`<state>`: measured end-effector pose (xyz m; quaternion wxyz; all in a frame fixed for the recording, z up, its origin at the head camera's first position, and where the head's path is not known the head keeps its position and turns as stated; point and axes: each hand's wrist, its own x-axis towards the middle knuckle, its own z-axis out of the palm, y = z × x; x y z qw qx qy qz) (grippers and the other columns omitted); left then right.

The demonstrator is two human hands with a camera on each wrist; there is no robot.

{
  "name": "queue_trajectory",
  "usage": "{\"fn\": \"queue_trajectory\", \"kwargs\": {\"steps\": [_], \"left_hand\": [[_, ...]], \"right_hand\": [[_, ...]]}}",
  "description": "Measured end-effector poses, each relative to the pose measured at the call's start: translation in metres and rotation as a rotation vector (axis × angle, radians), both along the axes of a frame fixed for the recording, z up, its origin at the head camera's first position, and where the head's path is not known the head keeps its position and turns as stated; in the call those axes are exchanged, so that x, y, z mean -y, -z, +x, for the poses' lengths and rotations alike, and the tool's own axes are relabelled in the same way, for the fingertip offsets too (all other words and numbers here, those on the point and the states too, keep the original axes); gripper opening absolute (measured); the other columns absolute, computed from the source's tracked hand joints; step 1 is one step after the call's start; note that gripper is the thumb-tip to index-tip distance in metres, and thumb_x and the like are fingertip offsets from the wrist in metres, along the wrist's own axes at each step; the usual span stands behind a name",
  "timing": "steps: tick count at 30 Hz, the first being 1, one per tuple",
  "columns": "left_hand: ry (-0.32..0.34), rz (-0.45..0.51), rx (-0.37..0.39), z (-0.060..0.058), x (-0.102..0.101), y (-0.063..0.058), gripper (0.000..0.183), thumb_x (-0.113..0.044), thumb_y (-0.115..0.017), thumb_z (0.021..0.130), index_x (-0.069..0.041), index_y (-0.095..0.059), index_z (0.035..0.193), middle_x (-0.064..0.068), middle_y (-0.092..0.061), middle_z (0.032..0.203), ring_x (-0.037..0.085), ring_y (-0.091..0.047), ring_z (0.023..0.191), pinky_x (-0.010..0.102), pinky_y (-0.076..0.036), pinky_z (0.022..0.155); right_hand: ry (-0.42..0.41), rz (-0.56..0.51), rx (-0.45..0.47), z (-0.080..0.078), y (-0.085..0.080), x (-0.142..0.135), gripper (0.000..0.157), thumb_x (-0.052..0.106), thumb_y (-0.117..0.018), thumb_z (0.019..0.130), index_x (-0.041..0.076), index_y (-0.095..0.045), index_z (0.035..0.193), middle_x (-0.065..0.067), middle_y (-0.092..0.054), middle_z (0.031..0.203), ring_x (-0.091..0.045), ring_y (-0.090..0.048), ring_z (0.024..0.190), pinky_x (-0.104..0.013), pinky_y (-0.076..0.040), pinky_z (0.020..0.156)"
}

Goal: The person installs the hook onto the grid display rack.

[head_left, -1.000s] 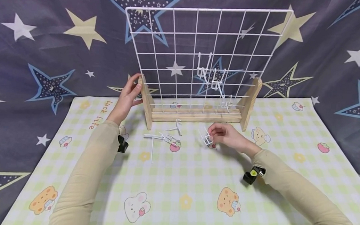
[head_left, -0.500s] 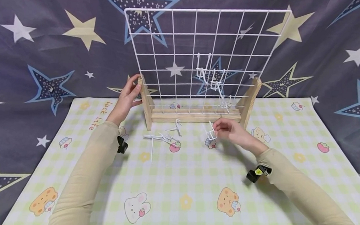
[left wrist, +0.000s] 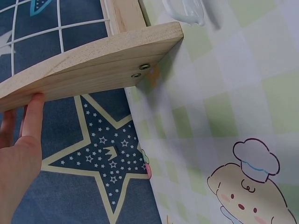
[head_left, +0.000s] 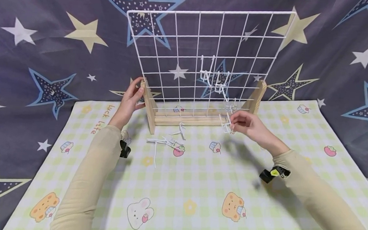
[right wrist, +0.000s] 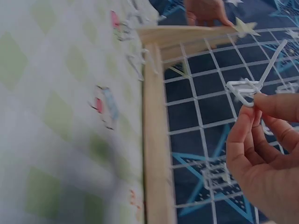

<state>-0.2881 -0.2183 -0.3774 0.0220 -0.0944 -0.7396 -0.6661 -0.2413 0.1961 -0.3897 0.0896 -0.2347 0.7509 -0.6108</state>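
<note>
Toward one o'clock goes a white bent-wire hook (right wrist: 252, 85), likely light, stiff, best held where right grip (head_left: 248, 126) pinches; left grip (head_left: 130, 100) holds tan wooden board (left wrist: 103, 67).

Wht grid (head_left: 197, 57) & hooks (head_left: 169, 141), lt-brn wood stand (head_left: 190, 121), grn/wht chkd tablecloth (head_left: 179, 179), dk-blu star-print backdrop (head_left: 110, 63), beige sleeves (head_left: 85, 175).

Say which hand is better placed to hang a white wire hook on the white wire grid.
Right, likely: the right hand pinches a white hook near the grid; the left hand, holding no hook, touches a pale wooden upright.
</note>
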Motion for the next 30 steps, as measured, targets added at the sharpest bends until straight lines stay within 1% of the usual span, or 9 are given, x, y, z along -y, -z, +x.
{"fn": "queue_trajectory", "kwargs": {"steps": [6,12,16,19,21,25,30], "left_hand": [[-0.001,-0.004,0.001,0.000,0.001,0.001,0.051,-0.035,-0.041,0.104,-0.024,-0.028,0.152,0.018,-0.040,0.136,0.030,-0.042,0.127,0.059,-0.037,0.103],[-0.002,0.003,-0.006,0.000,0.000,0.000,0.052,-0.034,-0.042,0.104,-0.022,-0.027,0.152,0.015,-0.040,0.133,0.029,-0.041,0.127,0.059,-0.037,0.103],[0.002,0.004,-0.007,-0.001,0.001,0.001,0.052,-0.033,-0.042,0.104,-0.022,-0.027,0.152,0.016,-0.039,0.135,0.030,-0.040,0.127,0.059,-0.036,0.103],[-0.001,0.002,-0.004,-0.001,0.001,0.001,0.052,-0.032,-0.042,0.104,-0.022,-0.027,0.152,0.015,-0.040,0.134,0.029,-0.040,0.127,0.059,-0.038,0.103],[-0.002,0.004,-0.004,-0.002,0.001,0.001,0.052,-0.032,-0.042,0.104,-0.021,-0.027,0.152,0.015,-0.040,0.134,0.030,-0.040,0.127,0.059,-0.037,0.103],[0.002,0.011,-0.002,-0.001,0.000,0.000,0.051,-0.031,-0.042,0.104,-0.021,-0.027,0.152,0.015,-0.039,0.135,0.030,-0.040,0.127,0.059,-0.037,0.103],[0.002,0.006,0.001,-0.001,0.000,0.000,0.051,-0.031,-0.042,0.104,-0.022,-0.027,0.152,0.015,-0.039,0.134,0.029,-0.039,0.128,0.059,-0.036,0.103]], "right_hand": [[0.055,-0.043,-0.029,-0.003,-0.014,-0.015,0.019,-0.010,-0.056,0.089,0.004,-0.059,0.100,-0.010,-0.062,0.088,-0.016,-0.060,0.082,-0.023,-0.054,0.075],[0.099,-0.072,-0.055,-0.007,-0.024,-0.024,0.019,-0.008,-0.061,0.090,0.009,-0.062,0.098,-0.006,-0.064,0.090,-0.014,-0.061,0.083,-0.021,-0.053,0.074],[0.127,-0.091,-0.071,-0.010,-0.032,-0.031,0.020,-0.009,-0.061,0.089,0.009,-0.063,0.098,-0.006,-0.065,0.090,-0.013,-0.062,0.082,-0.020,-0.052,0.075],[0.155,-0.125,-0.098,-0.013,-0.040,-0.036,0.019,-0.011,-0.061,0.088,0.006,-0.063,0.098,-0.005,-0.065,0.090,-0.012,-0.063,0.081,-0.019,-0.052,0.077],[0.179,-0.161,-0.116,-0.015,-0.046,-0.039,0.019,-0.012,-0.062,0.088,0.004,-0.063,0.097,-0.005,-0.065,0.090,-0.012,-0.063,0.081,-0.019,-0.053,0.077],[0.236,-0.240,-0.146,-0.020,-0.055,-0.043,0.017,-0.014,-0.061,0.087,0.000,-0.064,0.095,-0.005,-0.066,0.087,-0.012,-0.063,0.076,-0.019,-0.053,0.074],[0.259,-0.331,-0.165,-0.025,-0.065,-0.046,0.019,-0.018,-0.057,0.086,-0.002,-0.063,0.094,-0.006,-0.065,0.084,-0.013,-0.063,0.074,-0.019,-0.054,0.072]]}}
